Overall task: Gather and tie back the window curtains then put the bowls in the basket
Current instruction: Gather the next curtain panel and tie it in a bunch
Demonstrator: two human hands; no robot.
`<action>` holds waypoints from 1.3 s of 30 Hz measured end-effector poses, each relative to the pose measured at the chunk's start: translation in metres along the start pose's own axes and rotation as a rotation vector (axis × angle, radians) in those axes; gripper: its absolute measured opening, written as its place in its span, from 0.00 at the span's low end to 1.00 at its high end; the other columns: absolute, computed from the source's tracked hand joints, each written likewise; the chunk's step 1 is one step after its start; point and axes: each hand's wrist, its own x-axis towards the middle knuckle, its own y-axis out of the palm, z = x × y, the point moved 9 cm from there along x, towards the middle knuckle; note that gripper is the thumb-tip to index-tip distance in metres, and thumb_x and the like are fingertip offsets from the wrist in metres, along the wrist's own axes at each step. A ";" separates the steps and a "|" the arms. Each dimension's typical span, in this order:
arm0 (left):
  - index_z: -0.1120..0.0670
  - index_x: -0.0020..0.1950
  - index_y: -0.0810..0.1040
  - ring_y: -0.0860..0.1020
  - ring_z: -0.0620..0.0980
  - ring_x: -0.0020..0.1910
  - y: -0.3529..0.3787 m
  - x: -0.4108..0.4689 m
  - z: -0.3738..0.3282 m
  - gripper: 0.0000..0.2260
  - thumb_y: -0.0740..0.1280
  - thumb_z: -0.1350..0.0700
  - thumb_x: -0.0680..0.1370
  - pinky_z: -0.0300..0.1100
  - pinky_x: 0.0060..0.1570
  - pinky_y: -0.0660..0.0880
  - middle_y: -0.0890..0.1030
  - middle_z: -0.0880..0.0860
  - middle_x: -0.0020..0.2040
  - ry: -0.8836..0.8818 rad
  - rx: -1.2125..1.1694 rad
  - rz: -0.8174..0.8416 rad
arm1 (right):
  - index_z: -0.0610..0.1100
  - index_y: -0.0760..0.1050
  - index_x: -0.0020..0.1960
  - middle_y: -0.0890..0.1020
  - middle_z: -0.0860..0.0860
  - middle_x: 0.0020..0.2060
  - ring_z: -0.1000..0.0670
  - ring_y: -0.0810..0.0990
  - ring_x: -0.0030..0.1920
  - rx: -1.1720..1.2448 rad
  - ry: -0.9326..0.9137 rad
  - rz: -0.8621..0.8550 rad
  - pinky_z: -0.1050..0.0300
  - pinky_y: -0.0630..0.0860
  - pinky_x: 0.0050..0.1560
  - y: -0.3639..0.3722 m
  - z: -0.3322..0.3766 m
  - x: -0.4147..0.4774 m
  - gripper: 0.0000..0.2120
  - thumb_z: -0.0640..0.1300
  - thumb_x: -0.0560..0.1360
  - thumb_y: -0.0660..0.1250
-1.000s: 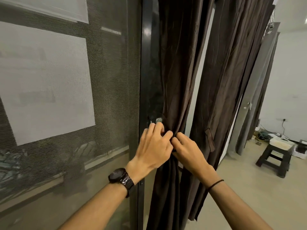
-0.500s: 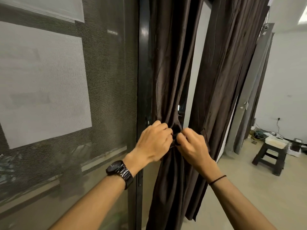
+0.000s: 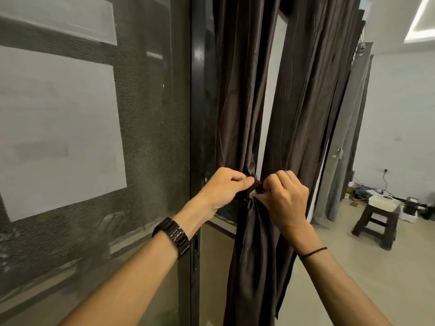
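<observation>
A dark brown curtain (image 3: 240,95) hangs beside the black window frame, bunched into a narrow waist at hand height. Around that waist runs a matching brown tie-back strap (image 3: 255,184). My left hand (image 3: 223,187), wearing a dark watch, pinches the strap's left end. My right hand (image 3: 283,198) pinches the right end, and the two ends meet between my fingertips. A second brown curtain panel (image 3: 303,109) hangs loose just to the right, behind my right hand. No bowls or basket are in view.
A mesh-screened window (image 3: 94,137) fills the left. A black frame post (image 3: 196,114) stands beside the curtain. Grey curtains (image 3: 346,142) hang farther right. A dark stool (image 3: 376,222) carrying a white box stands on the beige floor, with cables along the wall.
Both hands have shifted from pressing into the bunched fabric to pinching the strap ends apart at the front. The curtain waist looks tighter, and the view moved slightly right.
</observation>
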 end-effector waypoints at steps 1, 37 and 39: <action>0.54 0.53 0.88 0.83 0.38 0.52 -0.001 -0.002 0.000 0.08 0.69 0.55 0.83 0.37 0.54 0.75 0.88 0.48 0.50 -0.002 -0.006 -0.046 | 0.42 0.72 0.34 0.73 0.46 0.31 0.46 0.70 0.31 -0.017 -0.019 0.018 0.52 0.64 0.27 0.001 0.001 -0.003 0.19 0.51 0.79 0.67; 0.54 0.39 0.89 0.73 0.49 0.35 -0.043 -0.051 0.012 0.07 0.76 0.52 0.74 0.49 0.32 0.75 0.83 0.48 0.33 0.742 0.760 -0.590 | 0.44 0.70 0.36 0.70 0.49 0.32 0.48 0.67 0.28 0.093 -0.154 0.209 0.56 0.62 0.31 0.014 0.006 -0.084 0.17 0.48 0.81 0.68; 0.53 0.39 0.88 0.74 0.49 0.36 -0.044 -0.046 0.024 0.06 0.78 0.52 0.73 0.50 0.33 0.76 0.83 0.47 0.34 0.628 0.751 -0.565 | 0.44 0.71 0.37 0.70 0.49 0.32 0.48 0.68 0.29 0.079 -0.156 0.274 0.53 0.67 0.29 0.027 0.012 -0.092 0.18 0.50 0.83 0.66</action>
